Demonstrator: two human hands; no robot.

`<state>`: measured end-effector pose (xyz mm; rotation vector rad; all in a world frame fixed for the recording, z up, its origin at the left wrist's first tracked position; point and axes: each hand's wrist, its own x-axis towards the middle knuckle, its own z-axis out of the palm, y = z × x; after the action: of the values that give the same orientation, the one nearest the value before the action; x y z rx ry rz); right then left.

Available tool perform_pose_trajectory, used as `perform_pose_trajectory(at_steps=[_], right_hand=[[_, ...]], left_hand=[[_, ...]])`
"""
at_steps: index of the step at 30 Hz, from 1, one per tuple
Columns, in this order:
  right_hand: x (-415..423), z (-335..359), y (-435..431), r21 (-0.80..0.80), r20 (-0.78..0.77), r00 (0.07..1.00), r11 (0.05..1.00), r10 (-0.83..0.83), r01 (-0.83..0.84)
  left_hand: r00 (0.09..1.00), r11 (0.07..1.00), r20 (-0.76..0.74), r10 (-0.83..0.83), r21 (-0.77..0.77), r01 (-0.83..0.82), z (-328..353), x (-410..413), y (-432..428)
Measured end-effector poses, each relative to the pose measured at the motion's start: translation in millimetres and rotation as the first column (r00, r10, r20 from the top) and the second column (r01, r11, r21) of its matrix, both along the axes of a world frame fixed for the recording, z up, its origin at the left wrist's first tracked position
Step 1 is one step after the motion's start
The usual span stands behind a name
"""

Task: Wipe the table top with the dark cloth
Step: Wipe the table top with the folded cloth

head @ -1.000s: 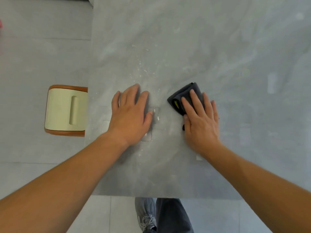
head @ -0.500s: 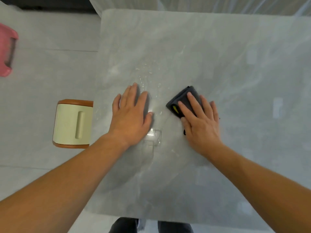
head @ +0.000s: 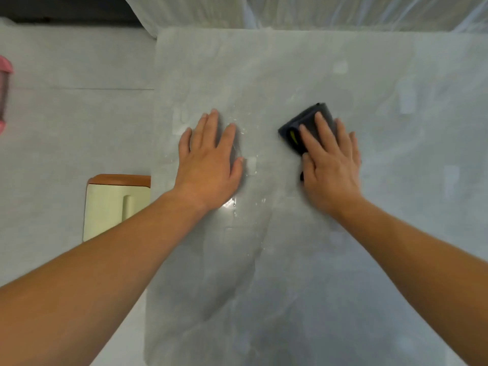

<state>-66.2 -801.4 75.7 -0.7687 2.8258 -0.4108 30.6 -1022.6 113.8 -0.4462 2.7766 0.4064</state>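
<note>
A folded dark cloth with a small yellow mark lies on the grey marble table top. My right hand presses flat on the cloth with straight fingers; most of the cloth is hidden under it. My left hand rests flat on the table to the left of the cloth, fingers spread, holding nothing. Small water drops glisten on the table between and in front of my hands.
A cream stool seat with a brown rim stands on the floor just left of the table's left edge. A pink object shows at the far left. White sheer curtains hang behind the table's far edge.
My right hand with the cloth has slid to the right, away from my left hand. My head has tilted up, so the table's far edge and the curtains show.
</note>
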Motion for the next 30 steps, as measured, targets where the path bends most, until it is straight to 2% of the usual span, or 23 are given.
perform_pose_trajectory(at_steps=[2, 4, 6, 9, 11, 13, 15, 17, 19, 21, 23, 25, 26, 28, 30], right_hand=[[-26.0, 0.1, -14.4, -0.013, 0.026, 0.990, 0.991, -0.136, 0.136], [-25.0, -0.2, -26.6, -0.014, 0.033, 0.983, 0.984, -0.179, 0.180], [-3.9, 2.0, -29.1, -0.013, 0.022, 0.997, 0.997, -0.073, 0.073], [23.9, 2.9, -17.1, 0.013, -0.002, 0.978, 0.977, 0.211, -0.211], [11.9, 4.3, -15.6, 0.023, -0.003, 0.965, 0.965, 0.261, -0.261], [-14.2, 3.7, -27.7, 0.045, -0.004, 0.984, 0.983, 0.176, -0.176], [-51.5, 2.3, -47.9, 0.029, -0.010, 1.000, 0.999, -0.017, 0.017], [-84.0, 2.7, -67.9, 0.004, 0.014, 0.981, 0.981, -0.196, 0.196], [-90.1, 2.6, -85.2, -0.004, 0.020, 0.963, 0.963, -0.270, 0.270], [-71.5, 1.6, -92.5, 0.000, 0.003, 0.985, 0.985, -0.171, 0.171], [-58.0, 1.9, -86.5, 0.028, -0.003, 0.997, 0.997, 0.074, -0.073], [-75.7, 6.0, -77.6, 0.046, 0.021, 0.963, 0.962, 0.268, -0.269], [-91.4, 6.3, -77.6, 0.054, 0.015, 0.954, 0.952, 0.299, -0.300], [-118.6, 4.7, -90.2, 0.044, -0.001, 0.978, 0.977, 0.209, -0.209], [-123.9, 2.9, -116.4, 0.005, 0.000, 1.000, 1.000, -0.019, 0.019]], left_hand=[[1.000, 1.000, -0.001, -0.002, -0.010, 0.002, -1.6, -3.7, -8.0], [1.000, 1.000, 0.006, 0.006, -0.008, -0.005, -3.7, -8.6, -15.4], [1.000, 1.000, 0.030, 0.006, -0.010, -0.006, -5.5, -11.3, -20.1], [0.999, 0.999, 0.048, -0.023, -0.022, 0.024, -7.4, -12.8, -23.5], [0.999, 1.000, 0.024, -0.022, -0.019, 0.023, -7.4, -13.3, -26.8], [1.000, 1.000, 0.004, -0.022, -0.013, 0.022, -7.8, -13.3, -30.1], [1.000, 0.999, -0.003, -0.030, -0.017, 0.030, -9.6, -11.4, -32.4], [0.999, 0.999, -0.005, -0.046, -0.016, 0.046, -11.5, -9.2, -34.1], [0.999, 0.999, -0.015, -0.050, -0.009, 0.050, -13.4, -8.3, -35.9], [0.999, 0.999, -0.016, -0.043, 0.001, 0.043, -14.3, -7.2, -35.9], [0.999, 0.999, -0.016, -0.043, -0.005, 0.043, -15.0, -6.1, -35.0], [0.998, 0.998, -0.018, -0.063, -0.021, 0.062, -16.5, -5.3, -36.1], [0.997, 0.997, -0.023, -0.075, -0.027, 0.074, -18.2, -5.2, -37.7], [0.996, 0.996, -0.028, -0.089, -0.035, 0.088, -21.0, -3.5, -41.2], [0.995, 0.995, -0.033, -0.093, -0.039, 0.092, -24.5, -1.8, -42.3]])
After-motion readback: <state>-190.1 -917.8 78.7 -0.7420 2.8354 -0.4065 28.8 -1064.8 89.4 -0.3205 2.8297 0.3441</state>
